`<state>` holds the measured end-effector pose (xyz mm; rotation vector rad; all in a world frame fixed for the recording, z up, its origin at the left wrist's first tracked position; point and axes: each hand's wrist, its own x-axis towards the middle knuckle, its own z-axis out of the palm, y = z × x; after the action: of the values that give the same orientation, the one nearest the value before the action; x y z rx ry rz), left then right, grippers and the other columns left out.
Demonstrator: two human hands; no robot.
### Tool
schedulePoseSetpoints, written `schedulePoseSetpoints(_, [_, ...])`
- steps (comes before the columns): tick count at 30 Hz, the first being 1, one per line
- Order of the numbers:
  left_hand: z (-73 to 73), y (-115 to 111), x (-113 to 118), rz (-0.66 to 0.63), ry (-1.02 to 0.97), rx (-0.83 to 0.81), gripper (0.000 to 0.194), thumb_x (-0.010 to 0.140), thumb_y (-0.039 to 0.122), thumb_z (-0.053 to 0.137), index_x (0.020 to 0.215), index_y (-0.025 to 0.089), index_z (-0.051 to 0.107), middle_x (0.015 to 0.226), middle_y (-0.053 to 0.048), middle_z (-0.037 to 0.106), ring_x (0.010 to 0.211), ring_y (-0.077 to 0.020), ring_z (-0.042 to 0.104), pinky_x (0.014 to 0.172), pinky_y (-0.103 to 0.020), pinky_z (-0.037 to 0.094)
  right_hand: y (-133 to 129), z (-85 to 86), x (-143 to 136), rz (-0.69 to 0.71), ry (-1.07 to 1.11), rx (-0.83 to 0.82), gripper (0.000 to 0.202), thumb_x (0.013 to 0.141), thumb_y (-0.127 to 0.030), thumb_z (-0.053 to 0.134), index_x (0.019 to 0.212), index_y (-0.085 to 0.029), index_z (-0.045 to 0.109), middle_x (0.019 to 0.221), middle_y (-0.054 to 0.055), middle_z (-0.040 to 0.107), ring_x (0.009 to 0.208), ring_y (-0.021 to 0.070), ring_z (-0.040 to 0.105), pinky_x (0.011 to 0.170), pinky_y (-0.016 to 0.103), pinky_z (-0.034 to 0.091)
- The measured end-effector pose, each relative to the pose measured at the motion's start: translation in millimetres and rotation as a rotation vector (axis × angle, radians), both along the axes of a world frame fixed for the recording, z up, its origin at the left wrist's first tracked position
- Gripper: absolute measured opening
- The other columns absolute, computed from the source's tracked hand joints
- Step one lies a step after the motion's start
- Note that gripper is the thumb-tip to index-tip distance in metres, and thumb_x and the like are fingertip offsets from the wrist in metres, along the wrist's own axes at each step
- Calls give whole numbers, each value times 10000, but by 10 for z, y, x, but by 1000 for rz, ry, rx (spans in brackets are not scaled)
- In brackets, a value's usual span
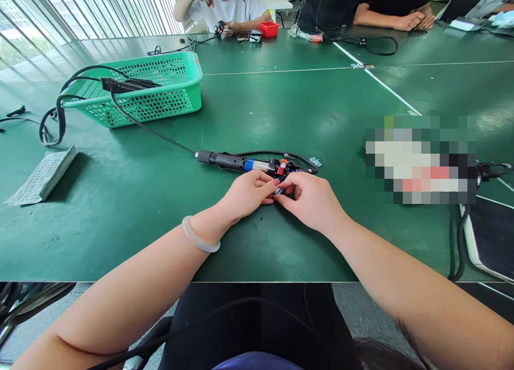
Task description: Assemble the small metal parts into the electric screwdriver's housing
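Both hands meet above the green table, fingertips pinched together around a small dark part with a whitish patterned patch (278, 190), mostly covered by the fingers. My left hand (251, 195) comes in from the left with its fingers closed, and my right hand (311, 198) closes on the part from the right. Just behind them lies a black electric screwdriver (227, 161) with a blue band and a silver section. At its right end, a red piece (282, 167) sits among small black pieces close to the fingertips. A small silvery scrap (315, 161) lies beside the cable.
A green perforated basket (156, 105) holds black cables at the back left. A tissue pack (44, 174) lies left. A pixelated area covers something at right, above a dark tablet-like slab (492, 236). Other people sit across the table (132, 220), near a red box (269, 29).
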<state>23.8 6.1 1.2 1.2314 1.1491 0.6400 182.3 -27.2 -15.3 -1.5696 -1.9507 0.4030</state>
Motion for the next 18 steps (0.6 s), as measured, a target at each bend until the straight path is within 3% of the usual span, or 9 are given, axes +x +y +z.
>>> schedulePoseSetpoints(6, [-20, 9, 8, -31, 90, 24, 134, 819, 193, 647, 891, 135, 551, 752, -39, 695, 643, -100, 654, 652, -238, 544, -15, -14, -74, -14, -13, 3, 152, 751, -307, 687, 726, -195, 588, 716, -7, 593, 597, 126, 498, 536, 247, 341])
schedulePoseSetpoints(11, [-34, 24, -14, -42, 71, 19, 148, 805, 166, 661, 895, 140, 546, 739, -41, 706, 637, -111, 673, 663, -246, 549, -6, 51, -9, 72, -37, -4, 52, 800, -257, 654, 791, -205, 653, 784, 8, 637, 638, 140, 536, 580, 265, 384])
schedulePoseSetpoints(14, [-42, 23, -16, -35, 29, 23, 130, 809, 126, 646, 875, 142, 535, 697, -29, 693, 675, -120, 689, 692, -251, 551, 9, 101, 81, 22, -56, 151, 130, 798, -207, 647, 923, -213, 684, 916, 36, 684, 832, 199, 583, 747, 325, 444])
schedulePoseSetpoints(18, [-48, 13, -16, -63, 89, 96, 132, 816, 100, 611, 899, 150, 521, 685, -17, 678, 641, -119, 681, 657, -244, 540, 37, 82, 155, -75, -181, 242, 420, 769, -168, 646, 1188, -189, 623, 1251, 75, 610, 1143, 308, 486, 956, 472, 395])
